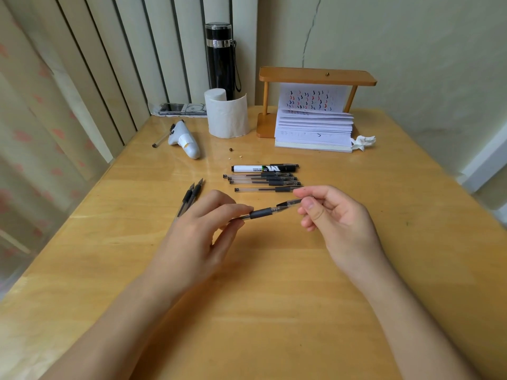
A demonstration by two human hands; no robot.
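Pen (270, 211): clear barrel, black grip. Marker (264, 168): white and black. Flask (220, 60): black, silver bands. Table (260, 311): light wood. Paper (312, 101): white, red, blue and black ticks. Left curtain (33, 133): cream, pink blotches.

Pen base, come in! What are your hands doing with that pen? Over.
Left hand pinches pen barrel. Right hand pinches the other end. Pen row lies behind.

It looked like a home desk corner w/ curtain (41, 111), flask (220, 58), tissue roll (226, 116) & paper stack (312, 130).
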